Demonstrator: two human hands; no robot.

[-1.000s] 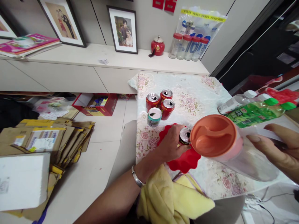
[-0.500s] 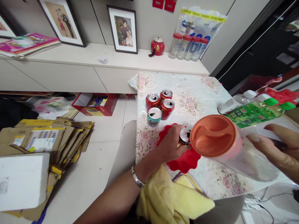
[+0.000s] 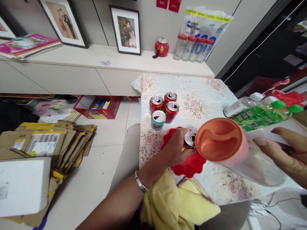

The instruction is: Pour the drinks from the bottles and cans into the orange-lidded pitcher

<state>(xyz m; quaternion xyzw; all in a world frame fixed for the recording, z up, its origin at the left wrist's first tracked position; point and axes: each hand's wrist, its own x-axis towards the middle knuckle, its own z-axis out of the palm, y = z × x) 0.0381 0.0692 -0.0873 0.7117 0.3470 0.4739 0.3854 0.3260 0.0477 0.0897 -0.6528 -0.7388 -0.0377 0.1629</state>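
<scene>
My left hand [image 3: 177,143] is wrapped round an opened drink can [image 3: 190,138] standing on a red scalloped-edge tray [image 3: 188,167]. Tilted toward that can is a clear pitcher [image 3: 259,167] with an orange lid [image 3: 219,139], the lid's edge right at the can's top. My right hand [image 3: 285,153] grips the pitcher at its handle side, at the right edge of view. Behind the left hand stand three red cans [image 3: 171,112] and a shorter green can [image 3: 158,120], all upright and opened. No liquid can be made out leaving the lid.
A yellow cloth [image 3: 177,204] hangs at the near edge of the flowered tablecloth [image 3: 194,86]. Green-capped bottles [image 3: 259,116] lie at the right. Flattened cardboard [image 3: 45,142] and a white box [image 3: 22,187] sit at the left. Lidded jars [image 3: 192,49] line the back shelf.
</scene>
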